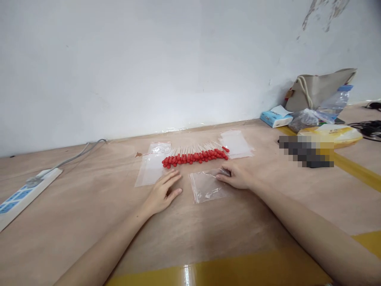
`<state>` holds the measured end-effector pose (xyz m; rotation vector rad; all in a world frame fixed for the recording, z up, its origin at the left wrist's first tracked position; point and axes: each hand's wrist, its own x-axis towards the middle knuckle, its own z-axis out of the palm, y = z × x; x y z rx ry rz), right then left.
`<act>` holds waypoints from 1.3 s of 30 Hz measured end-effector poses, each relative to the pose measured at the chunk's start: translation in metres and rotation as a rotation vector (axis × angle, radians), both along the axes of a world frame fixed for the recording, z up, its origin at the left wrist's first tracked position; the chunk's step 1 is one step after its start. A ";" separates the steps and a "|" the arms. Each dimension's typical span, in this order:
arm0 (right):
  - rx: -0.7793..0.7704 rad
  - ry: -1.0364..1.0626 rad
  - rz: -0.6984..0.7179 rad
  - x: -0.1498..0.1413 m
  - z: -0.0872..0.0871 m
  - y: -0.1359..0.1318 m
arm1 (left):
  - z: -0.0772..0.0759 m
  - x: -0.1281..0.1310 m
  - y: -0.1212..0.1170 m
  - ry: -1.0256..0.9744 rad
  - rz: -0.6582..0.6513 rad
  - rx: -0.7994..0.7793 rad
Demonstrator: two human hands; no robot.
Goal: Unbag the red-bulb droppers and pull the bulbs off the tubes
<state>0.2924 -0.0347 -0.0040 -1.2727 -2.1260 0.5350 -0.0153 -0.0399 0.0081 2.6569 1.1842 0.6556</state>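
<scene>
My right hand (237,177) has its thumb and fingers at the upper right corner of a clear plastic bag (206,186), gripping its edge; the bag lies nearly flat on the table. To the left of that bag, my left hand (165,192) rests on the tabletop, fingers apart and nothing in them. Beyond both hands is a row of pale thin sticks with red heads (195,157), their heads toward me. More clear bags (151,169) lie at the row's left end. Another stack of clear bags (236,143) lies at its right end.
A white power strip (32,194) with a grey cable is at the left. At the right are a blue tissue pack (275,118), a beige bag (321,89), a yellow-and-white package (330,135) and a blurred-out dark object (306,151). A white wall (133,67) stands behind the table.
</scene>
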 end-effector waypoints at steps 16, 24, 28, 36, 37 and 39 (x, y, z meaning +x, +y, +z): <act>0.164 0.733 -1.030 0.079 -0.016 0.048 | -0.007 0.003 0.001 0.056 -0.038 -0.086; 0.071 0.051 -1.027 0.068 -0.019 0.040 | -0.010 0.001 0.000 0.045 -0.042 -0.047; 0.289 -0.040 -1.052 0.060 -0.015 0.033 | -0.011 0.001 0.003 -0.029 0.044 0.108; 0.572 -0.004 -0.240 0.001 -0.013 0.007 | 0.004 0.023 0.052 -0.104 0.307 0.363; 0.536 -0.010 -0.116 -0.009 -0.013 0.002 | 0.005 0.026 0.059 -0.092 0.341 0.365; 0.461 -0.076 0.093 -0.025 -0.012 -0.007 | 0.007 0.033 0.068 -0.078 0.412 0.352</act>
